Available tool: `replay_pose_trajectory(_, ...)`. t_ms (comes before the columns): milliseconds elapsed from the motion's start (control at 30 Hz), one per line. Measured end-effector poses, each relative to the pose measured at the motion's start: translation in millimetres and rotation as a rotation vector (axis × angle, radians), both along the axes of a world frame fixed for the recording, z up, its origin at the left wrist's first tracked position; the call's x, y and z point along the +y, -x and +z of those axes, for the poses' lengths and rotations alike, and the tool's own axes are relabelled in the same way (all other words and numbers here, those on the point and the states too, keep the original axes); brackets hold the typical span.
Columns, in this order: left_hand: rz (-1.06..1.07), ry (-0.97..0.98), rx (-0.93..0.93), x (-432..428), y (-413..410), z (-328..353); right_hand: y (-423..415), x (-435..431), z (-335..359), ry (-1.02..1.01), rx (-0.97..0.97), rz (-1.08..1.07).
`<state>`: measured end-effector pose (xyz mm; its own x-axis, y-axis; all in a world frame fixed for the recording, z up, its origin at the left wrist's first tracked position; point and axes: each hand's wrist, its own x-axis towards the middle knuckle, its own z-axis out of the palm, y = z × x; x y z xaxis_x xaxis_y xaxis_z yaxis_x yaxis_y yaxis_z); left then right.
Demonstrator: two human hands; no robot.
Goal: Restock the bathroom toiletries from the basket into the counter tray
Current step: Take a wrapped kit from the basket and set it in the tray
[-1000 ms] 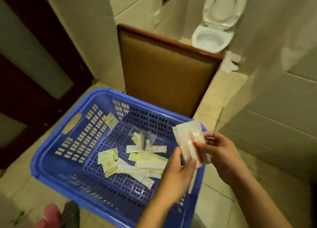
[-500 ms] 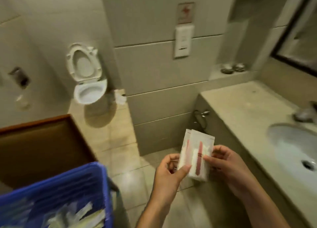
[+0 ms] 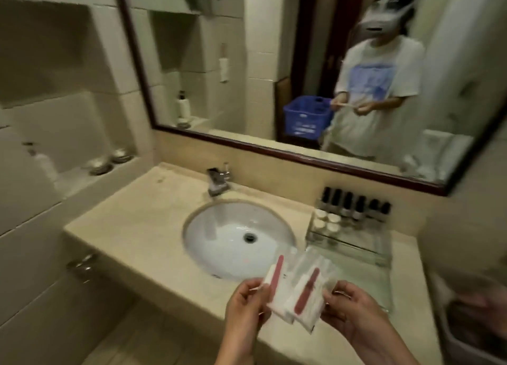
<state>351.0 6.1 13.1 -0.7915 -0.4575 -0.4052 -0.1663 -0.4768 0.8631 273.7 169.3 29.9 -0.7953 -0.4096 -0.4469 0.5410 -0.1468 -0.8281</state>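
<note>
A big mirror [image 3: 247, 62] fills the wall at 12 o'clock. In the mirror you can see the blue basket [image 3: 304, 117], next to the person. Under the mirror is the tan counter [image 3: 131, 235]. A round white sink [image 3: 219, 244] sits in the middle of it, with a shiny tap [image 3: 218, 179] at the sink's 12 o'clock.

The clear tray [image 3: 356, 257] sits on the counter at the sink's 3 o'clock. Little dark bottles [image 3: 354, 202] stand in a row along the tray's back. Small white-topped pots [image 3: 327, 222] stand just in front of them, at the left end.

Both hands are at 6 o'clock in the picture, over the front edge of the counter. The left hand [image 3: 244, 307] pinches a white packet [image 3: 277, 290] with a red stick inside. The right hand [image 3: 354, 309] holds a second packet [image 3: 304, 301] of the same kind. The two packets touch and overlap a little. They are at the sink's 5 o'clock, near the tray's front left corner but not in the tray.
</note>
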Motion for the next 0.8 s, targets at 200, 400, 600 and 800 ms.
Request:
replay_pose_trajectory(200,-0.175,0.163,-0.008,64.8,74.7,2.2,41.9,83.9,-9.8,0.143,-0.079,-0.319)
replay_pose_trajectory(400,-0.370,0.113,-0.067,103.4,121.1,-17.9,50.8,91.5,-40.1,0.188,-0.197,-0.552)
replay_pose_trajectory(600,-0.508,0.178,-0.111,103.7,157.8,-29.9,86.9,68.5,-48.3,0.098,-0.224,-0.821)
replay_pose_trajectory(800,-0.705,0.611,-0.040,88.0,201.7,-44.5,131.3,35.8,-58.1,0.102,-0.241,-1.066)
